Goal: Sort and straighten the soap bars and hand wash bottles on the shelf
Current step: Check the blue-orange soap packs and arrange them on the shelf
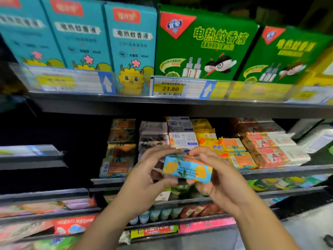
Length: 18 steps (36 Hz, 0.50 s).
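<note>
A blue soap bar box with orange fruit print (187, 168) is held in front of the middle shelf by both hands. My left hand (147, 175) grips its left end with curled fingers and thumb. My right hand (214, 175) holds its right end, fingers over the top and thumb below. Behind it, rows of soap bars fill the shelf: an orange-and-blue stack (119, 150) at left, grey-purple packs (153, 134), yellow packs (205, 134), orange-teal bars (236, 154) and red-pink bars (264, 150) at right. No hand wash bottles can be made out.
The shelf above carries teal boxes (129, 46) and green boxes (203, 44) with a 23.80 price tag (169, 88). White packs (288, 147) lie at far right. Lower shelves (162, 221) hold assorted colourful packets. The left part of the soap shelf is dark.
</note>
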Each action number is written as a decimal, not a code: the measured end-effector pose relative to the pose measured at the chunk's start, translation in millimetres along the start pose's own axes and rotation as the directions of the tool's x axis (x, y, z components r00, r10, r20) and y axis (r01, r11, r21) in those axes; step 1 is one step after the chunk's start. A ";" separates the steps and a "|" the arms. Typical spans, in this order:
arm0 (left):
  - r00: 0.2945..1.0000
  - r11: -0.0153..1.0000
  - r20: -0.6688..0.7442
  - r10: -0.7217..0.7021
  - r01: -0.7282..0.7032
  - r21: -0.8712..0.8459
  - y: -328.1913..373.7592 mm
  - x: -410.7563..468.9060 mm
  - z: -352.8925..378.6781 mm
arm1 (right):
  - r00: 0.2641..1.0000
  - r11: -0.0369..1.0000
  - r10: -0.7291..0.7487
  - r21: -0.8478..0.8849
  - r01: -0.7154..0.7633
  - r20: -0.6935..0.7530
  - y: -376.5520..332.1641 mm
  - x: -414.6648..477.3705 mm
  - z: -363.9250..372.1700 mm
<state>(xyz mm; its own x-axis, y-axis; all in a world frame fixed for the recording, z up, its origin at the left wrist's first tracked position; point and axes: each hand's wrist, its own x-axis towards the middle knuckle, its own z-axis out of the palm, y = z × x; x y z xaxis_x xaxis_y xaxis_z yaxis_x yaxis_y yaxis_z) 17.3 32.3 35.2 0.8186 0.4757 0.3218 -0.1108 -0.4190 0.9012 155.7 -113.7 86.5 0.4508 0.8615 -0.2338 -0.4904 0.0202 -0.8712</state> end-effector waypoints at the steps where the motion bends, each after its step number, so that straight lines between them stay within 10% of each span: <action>1: 0.998 0.998 -0.056 0.013 -0.010 0.068 -0.9 0.9 -1.6 | 0.997 0.998 0.026 0.054 -0.030 0.078 0.7 2.2 -0.8; 5: 0.985 1.000 -0.170 -0.028 0.029 0.003 -3.8 -4.8 -3.9 | 0.968 0.999 0.043 0.013 -0.047 0.249 10.3 7.2 -4.9; 18: 0.934 0.852 -0.277 -0.223 0.049 -0.522 20.8 -12.3 4.3 | 0.993 0.812 -0.035 -0.576 0.094 0.114 37.6 19.1 11.9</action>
<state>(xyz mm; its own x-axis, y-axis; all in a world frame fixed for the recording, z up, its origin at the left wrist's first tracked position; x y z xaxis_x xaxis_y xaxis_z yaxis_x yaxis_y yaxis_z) 7.3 14.4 48.8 0.6333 0.7527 0.1800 -0.3484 0.0696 0.9348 137.0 -90.4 54.4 0.3797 0.9124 -0.1529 0.0736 -0.1946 -0.9781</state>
